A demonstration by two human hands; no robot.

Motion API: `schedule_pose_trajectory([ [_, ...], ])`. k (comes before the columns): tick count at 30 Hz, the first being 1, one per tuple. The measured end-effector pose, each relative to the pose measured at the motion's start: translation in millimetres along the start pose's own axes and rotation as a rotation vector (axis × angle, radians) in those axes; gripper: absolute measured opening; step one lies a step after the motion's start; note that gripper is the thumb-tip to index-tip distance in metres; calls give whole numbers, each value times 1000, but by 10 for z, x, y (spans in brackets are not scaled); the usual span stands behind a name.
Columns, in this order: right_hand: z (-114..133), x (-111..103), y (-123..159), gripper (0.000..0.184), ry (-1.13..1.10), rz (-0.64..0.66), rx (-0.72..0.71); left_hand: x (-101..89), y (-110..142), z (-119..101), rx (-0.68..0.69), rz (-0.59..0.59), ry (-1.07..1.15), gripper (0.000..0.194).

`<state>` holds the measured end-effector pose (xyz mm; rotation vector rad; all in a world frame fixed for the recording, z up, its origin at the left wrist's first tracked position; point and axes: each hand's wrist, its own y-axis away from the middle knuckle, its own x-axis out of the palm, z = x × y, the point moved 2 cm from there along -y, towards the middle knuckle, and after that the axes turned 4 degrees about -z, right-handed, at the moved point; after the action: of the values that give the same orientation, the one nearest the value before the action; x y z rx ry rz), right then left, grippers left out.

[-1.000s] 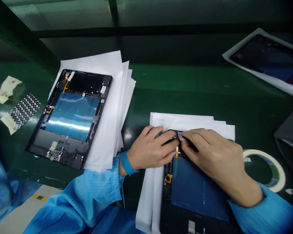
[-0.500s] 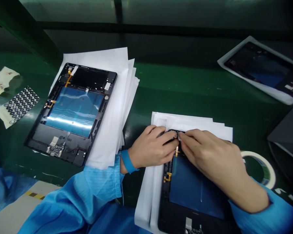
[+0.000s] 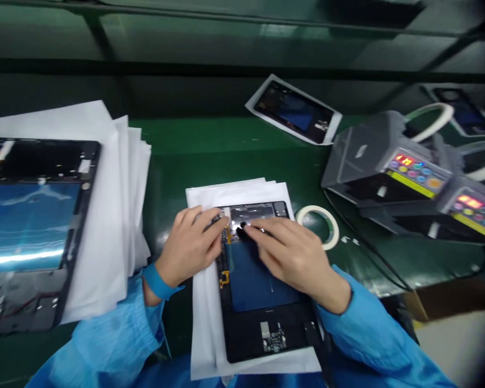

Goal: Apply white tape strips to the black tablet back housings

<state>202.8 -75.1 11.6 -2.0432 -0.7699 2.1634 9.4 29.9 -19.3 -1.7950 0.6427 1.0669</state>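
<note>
On white sheets in front of me lies an opened tablet housing [image 3: 262, 328] with a blue battery panel and an orange flex cable [image 3: 224, 278]. My left hand [image 3: 192, 242] rests on its top left corner, fingers bent and apart, the tips beside a white strip [image 3: 227, 214]. Over the upper middle of the housing, my right hand [image 3: 297, 258] has thumb and index finger pinched together. A small dark spot shows at those fingertips; whether it is a part or a shadow I cannot tell.
Another opened tablet housing [image 3: 32, 215] lies on a stack of white sheets [image 3: 105, 215] at left. A tape roll [image 3: 334, 234] sits right of my work. Grey tape dispensers [image 3: 359, 156] with lit displays stand further right. At the back lies a third housing [image 3: 295, 110].
My view has swung to the right, bringing the dispensers into sight. My right hand has drawn away from the left one, from the top corner toward the housing's upper middle.
</note>
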Motion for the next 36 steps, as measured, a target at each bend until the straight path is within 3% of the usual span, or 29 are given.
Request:
schedule_pose_trajectory([
  [3, -404, -175, 523, 35, 198, -276, 266, 13, -9, 25, 19, 7, -6, 32],
  [5, -714, -224, 877, 35, 384, -363, 379, 9, -9, 29, 19, 5, -10, 31],
  [8, -1130, -169, 1207, 37, 422, -298, 554, -3, -8, 32, 13, 11, -18, 31],
  [11, -1406, -80, 1260, 36, 391, -255, 682, -13, -11, 36, 11, 9, -25, 32],
  [15, -1605, -49, 1149, 27, 412, -334, 668, -22, -18, 30, 1, -10, -24, 32],
  [18, -1581, -111, 1091, 20, 403, -384, 620, -25, -16, 14, -2, -5, -24, 31],
  [22, -1216, -278, 957, 6, 312, -497, 531, -40, -11, -6, -16, -24, -62, 29],
  [26, -819, -267, 643, 9, -84, -323, 323, -132, -67, -53, 3, -121, -155, 23],
  [29, -722, -106, 463, 10, -256, -260, 149, -234, -196, -193, 66, -160, -196, 19],
  [32, -733, 75, 435, 15, -343, -246, 86, -247, -389, -442, 122, -44, -105, 12],
  [36, -731, 166, 528, 19, -376, -217, 67, -52, -654, -771, 96, 180, -44, 28],
])
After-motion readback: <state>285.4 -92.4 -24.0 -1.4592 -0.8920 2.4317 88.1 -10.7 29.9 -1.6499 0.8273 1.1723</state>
